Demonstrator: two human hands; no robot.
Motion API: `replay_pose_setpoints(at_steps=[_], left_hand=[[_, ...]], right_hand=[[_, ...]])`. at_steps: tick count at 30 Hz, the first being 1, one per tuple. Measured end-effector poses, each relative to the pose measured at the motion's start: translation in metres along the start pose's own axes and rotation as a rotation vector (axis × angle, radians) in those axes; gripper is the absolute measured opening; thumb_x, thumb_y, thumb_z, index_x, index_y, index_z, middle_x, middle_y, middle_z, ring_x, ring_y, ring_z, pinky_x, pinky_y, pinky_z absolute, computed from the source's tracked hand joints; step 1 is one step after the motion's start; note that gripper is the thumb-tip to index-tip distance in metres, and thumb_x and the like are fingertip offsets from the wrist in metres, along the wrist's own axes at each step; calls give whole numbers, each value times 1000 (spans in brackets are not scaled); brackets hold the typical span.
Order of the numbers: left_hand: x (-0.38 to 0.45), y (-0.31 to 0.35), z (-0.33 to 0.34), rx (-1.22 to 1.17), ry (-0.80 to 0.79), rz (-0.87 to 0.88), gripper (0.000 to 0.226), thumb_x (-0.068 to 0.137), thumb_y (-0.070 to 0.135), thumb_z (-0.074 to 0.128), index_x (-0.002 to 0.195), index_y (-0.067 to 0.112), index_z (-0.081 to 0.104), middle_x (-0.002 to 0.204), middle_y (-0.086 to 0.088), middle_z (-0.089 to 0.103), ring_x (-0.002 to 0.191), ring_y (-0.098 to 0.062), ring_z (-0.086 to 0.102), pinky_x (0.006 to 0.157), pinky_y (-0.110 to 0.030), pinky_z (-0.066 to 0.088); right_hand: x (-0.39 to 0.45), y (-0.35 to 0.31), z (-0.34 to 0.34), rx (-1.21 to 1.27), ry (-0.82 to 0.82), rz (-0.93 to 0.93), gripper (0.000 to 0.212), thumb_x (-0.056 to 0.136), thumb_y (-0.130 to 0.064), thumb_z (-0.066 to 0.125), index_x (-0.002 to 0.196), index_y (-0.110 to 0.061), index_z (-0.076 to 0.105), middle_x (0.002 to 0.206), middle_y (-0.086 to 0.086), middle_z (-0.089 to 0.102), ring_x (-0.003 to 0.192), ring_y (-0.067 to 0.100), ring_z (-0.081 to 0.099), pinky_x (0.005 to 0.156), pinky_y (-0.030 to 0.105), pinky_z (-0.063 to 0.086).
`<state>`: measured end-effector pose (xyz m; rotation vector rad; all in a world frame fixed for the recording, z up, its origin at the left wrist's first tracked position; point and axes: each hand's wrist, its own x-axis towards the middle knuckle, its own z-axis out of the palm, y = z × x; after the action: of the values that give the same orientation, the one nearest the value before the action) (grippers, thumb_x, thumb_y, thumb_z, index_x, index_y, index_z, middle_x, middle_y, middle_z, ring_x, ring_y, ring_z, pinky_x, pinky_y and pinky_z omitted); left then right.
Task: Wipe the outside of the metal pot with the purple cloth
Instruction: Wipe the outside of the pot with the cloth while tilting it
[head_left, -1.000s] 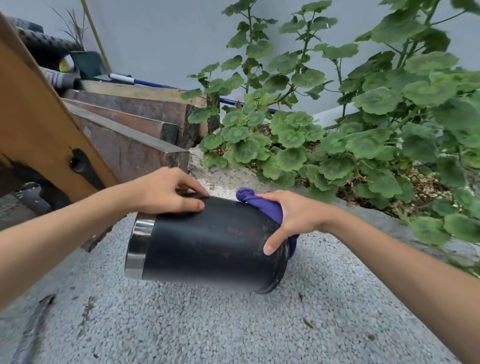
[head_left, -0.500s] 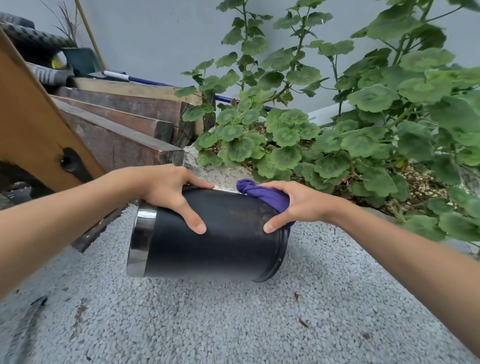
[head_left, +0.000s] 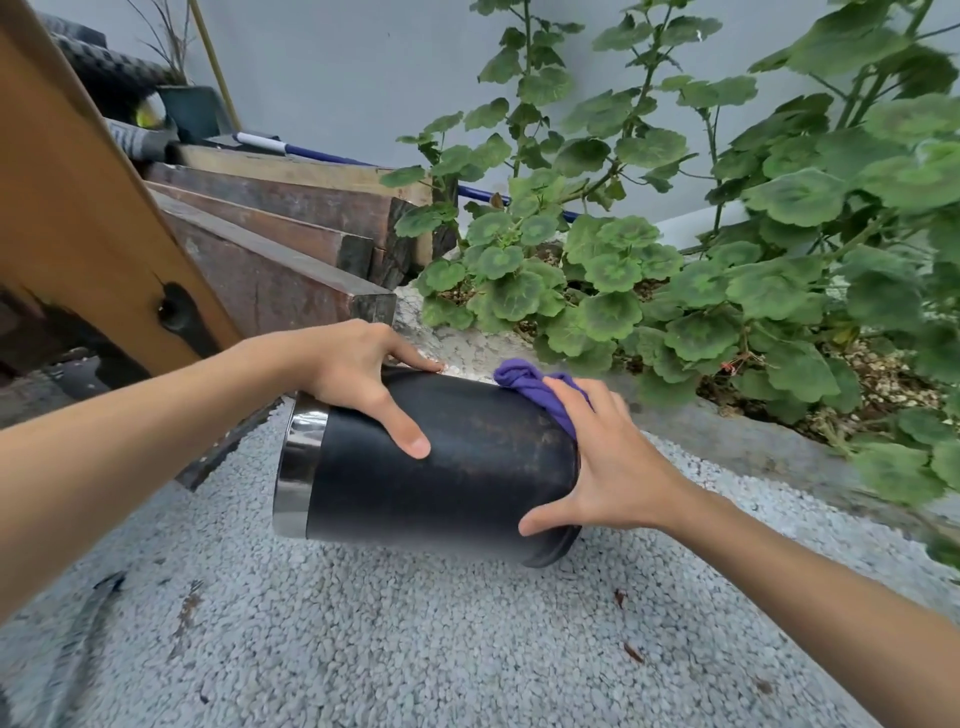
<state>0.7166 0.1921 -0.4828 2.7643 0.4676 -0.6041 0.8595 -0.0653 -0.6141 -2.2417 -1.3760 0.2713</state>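
Note:
The metal pot (head_left: 457, 483) lies on its side on the gravel ground, dark-bodied with a shiny steel rim at its left end. My left hand (head_left: 353, 379) grips its upper left part, thumb pressed on the front of the body. My right hand (head_left: 608, 462) covers the pot's right end, thumb down at the lower edge, and presses the bunched purple cloth (head_left: 530, 387) against the top right of the pot. Most of the cloth is hidden under that hand.
Stacked wooden beams (head_left: 291, 244) and a slanted orange plank (head_left: 78, 208) stand at the left. A bed of green leafy plants (head_left: 727, 270) behind a concrete curb (head_left: 727, 441) fills the right. Gravel ground (head_left: 389, 639) stretches in front.
My right hand with the cloth has slid down over the pot's right end, thumb now at the lower edge. My left thumb stays on the pot's front. The pot looks slightly turned.

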Motion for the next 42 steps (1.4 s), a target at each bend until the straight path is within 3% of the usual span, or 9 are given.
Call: replay_pose_setpoints(at_steps=[4, 9, 13, 18, 21, 30, 33, 37, 42], left_hand=[[-9, 18, 4, 106, 280, 57, 95, 47, 92, 67, 128, 42, 65, 150, 12, 49, 134, -16, 49, 108, -40, 43], [-28, 38, 32, 404, 561, 249, 78, 78, 81, 48, 144, 39, 50, 150, 14, 50, 145, -16, 33, 98, -49, 51], [-31, 35, 37, 651, 565, 275, 102, 68, 89, 45, 153, 35, 35, 160, 4, 38, 155, -23, 13, 114, -69, 22], [-18, 35, 43, 742, 583, 234, 124, 55, 97, 49, 156, 28, 29, 158, -10, 40, 149, -31, 31, 118, -68, 12], [-7, 33, 37, 736, 606, 242, 126, 54, 102, 42, 154, 28, 34, 153, -12, 46, 143, -34, 41, 114, -71, 18], [19, 43, 21, 707, 611, 199, 126, 51, 107, 31, 150, 30, 44, 148, -7, 53, 137, -31, 48, 113, -64, 29], [21, 48, 19, 709, 606, 185, 126, 50, 108, 30, 149, 33, 43, 148, -4, 53, 138, -28, 47, 111, -60, 33], [23, 54, 19, 692, 605, 160, 126, 47, 109, 27, 151, 37, 39, 149, 2, 51, 141, -23, 42, 85, -42, 53], [26, 61, 17, 708, 599, 157, 127, 46, 110, 27, 150, 39, 39, 150, 4, 50, 141, -21, 41, 72, -35, 51]], right_hand=[[6, 13, -12, 22, -9, 30, 153, 31, -92, 78, 158, -28, 22, 143, -9, 31, 137, 16, 30, 119, 42, 35], [2, 32, -23, 117, -16, 75, 143, 33, -80, 89, 155, -32, 30, 140, -8, 38, 137, 13, 33, 119, 41, 34], [3, 39, -23, 175, -15, 111, 134, 32, -76, 92, 148, -41, 34, 137, -10, 38, 133, 10, 36, 114, 35, 36], [18, 42, -26, 214, -17, 132, 128, 28, -79, 91, 141, -45, 41, 132, -15, 43, 128, 5, 37, 107, 28, 38], [28, 42, -32, 231, -33, 138, 115, 27, -77, 91, 130, -51, 46, 126, -17, 49, 122, 3, 41, 100, 26, 40], [10, 41, -26, 204, 126, 184, 116, 61, -65, 89, 157, -27, 35, 143, -3, 41, 138, 17, 38, 118, 39, 33], [-10, 35, -4, 195, 247, 210, 110, 73, -65, 80, 161, -22, 29, 149, -3, 34, 142, 16, 30, 118, 31, 26], [-33, 25, 25, 196, 461, 234, 91, 80, -58, 77, 155, -20, 42, 139, -3, 40, 132, 16, 36, 110, 26, 27], [-45, 24, 40, 174, 605, 204, 57, 86, -48, 73, 128, -12, 62, 126, 4, 47, 120, 25, 46, 104, 30, 36]])
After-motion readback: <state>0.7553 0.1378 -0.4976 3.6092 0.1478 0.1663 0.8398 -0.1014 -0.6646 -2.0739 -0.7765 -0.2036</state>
